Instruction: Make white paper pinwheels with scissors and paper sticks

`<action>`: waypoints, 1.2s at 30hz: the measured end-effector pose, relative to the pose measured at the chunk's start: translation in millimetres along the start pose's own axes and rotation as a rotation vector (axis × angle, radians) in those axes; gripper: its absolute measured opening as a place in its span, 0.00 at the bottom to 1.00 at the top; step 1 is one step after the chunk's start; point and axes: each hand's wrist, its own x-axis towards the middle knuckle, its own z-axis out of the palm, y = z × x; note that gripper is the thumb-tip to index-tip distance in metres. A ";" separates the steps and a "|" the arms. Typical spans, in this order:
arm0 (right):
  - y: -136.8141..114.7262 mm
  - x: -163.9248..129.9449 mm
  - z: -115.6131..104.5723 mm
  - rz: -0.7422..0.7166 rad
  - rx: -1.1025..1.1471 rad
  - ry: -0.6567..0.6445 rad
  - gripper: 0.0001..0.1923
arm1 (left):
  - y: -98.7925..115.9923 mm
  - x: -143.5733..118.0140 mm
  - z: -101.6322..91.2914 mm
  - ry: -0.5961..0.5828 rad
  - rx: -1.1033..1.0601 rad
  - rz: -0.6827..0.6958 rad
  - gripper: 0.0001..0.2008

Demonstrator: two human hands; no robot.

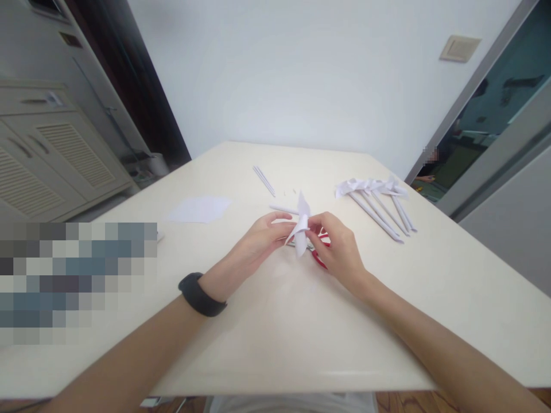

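"Grip, condition?"
"Left grip and right grip: both clasping one white paper pinwheel, above mid-bench."
"Hazards?"
"Torn or creased vane, likeliest from my pinching too hard; snagging, from red-handled scissors just beside my right grip at four o'clock."
"Edges, room?"
"Near bench edge at six o'clock, with working room between my forearms. Sideways limits: grouped pinwheels at two o'clock, paper sheet at nine."

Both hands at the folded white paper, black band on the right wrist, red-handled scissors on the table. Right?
No, the head view shows the black band on the left wrist. Folded white paper and scissors are as stated.
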 end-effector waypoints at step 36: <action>4.7 0.3 -2.9 0.013 -0.176 -0.153 0.06 | -7.6 2.2 -8.6 -0.039 0.147 0.054 0.16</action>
